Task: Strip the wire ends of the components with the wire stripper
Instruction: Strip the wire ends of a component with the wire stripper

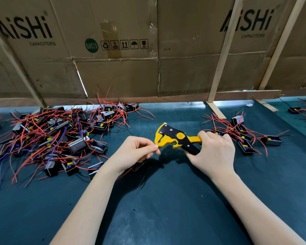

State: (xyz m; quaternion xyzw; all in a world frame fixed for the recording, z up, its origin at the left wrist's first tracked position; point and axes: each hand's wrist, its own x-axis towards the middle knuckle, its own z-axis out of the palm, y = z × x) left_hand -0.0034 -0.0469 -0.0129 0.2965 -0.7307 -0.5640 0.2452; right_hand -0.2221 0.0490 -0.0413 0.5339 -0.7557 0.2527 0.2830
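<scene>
Step in hand: a red wire end (157,142) is pinched by the left hand (131,152) at the wire stripper (173,137), gripped by the right hand (214,152).
Done: a small pile (244,133) (seemingly stripped).
Left: the large pile (51,137).

Two bare forearms, no sleeves in view. Left hand (133,152) and right hand (214,152) ungloved, nails short.

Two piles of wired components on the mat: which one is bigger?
The left pile, beside the left hand: many more components and tangled red wires than the small right pile behind the right hand.
</scene>
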